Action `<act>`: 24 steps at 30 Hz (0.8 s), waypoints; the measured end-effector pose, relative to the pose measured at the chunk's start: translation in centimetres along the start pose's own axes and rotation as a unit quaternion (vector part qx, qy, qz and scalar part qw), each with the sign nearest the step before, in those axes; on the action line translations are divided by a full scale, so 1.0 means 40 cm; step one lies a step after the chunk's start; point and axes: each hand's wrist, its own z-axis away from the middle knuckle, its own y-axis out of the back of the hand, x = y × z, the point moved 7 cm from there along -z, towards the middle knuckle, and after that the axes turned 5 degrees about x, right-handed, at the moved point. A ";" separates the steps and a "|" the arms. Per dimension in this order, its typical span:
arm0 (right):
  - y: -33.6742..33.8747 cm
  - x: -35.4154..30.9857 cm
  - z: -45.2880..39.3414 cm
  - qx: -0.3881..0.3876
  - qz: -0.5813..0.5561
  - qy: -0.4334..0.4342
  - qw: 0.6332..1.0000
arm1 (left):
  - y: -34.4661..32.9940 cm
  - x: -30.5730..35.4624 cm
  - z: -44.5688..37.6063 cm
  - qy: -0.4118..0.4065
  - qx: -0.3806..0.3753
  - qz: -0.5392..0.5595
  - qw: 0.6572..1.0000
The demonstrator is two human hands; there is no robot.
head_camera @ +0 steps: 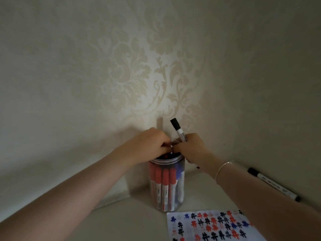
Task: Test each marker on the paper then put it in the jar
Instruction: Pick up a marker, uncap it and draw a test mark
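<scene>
I am seeing the clear jar (167, 185) standing upright in the corner against the patterned wall (121, 75), packed with red-capped markers (162, 180), and my left hand (149, 145) is curling its fingers over the rim. My right hand (192, 148) is gripping a black-capped marker (178, 130) tilting up above the mouth, both hands crowding that opening. The marked paper (212, 226) is lying just right of the jar, another black marker (272, 184) further right

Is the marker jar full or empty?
Nearly full. Through the clear jar you can see red-capped markers standing upright side by side, filling most of its width, with darker caps showing at the open mouth.
</scene>
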 end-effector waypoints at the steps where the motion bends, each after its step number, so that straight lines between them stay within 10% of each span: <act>1: -0.008 0.000 0.000 -0.001 -0.008 0.002 1.000 | -0.011 0.001 -0.001 0.005 -0.049 -0.046 0.998; 9: 0.003 -0.004 0.008 0.003 -0.051 0.006 0.999 | -0.013 -0.011 -0.036 0.083 -0.144 -0.105 0.980; 15: 0.129 0.022 0.008 0.048 0.110 0.045 0.992 | 0.111 0.128 -0.019 -0.028 0.225 0.021 0.974; 20: 0.205 0.047 0.059 0.063 0.307 0.100 0.944 | -0.041 0.247 -0.045 -0.127 0.100 -0.187 0.969; 24: 0.319 0.096 0.081 0.190 0.297 0.069 0.933 | -0.124 0.251 -0.051 -0.065 0.024 -0.052 0.996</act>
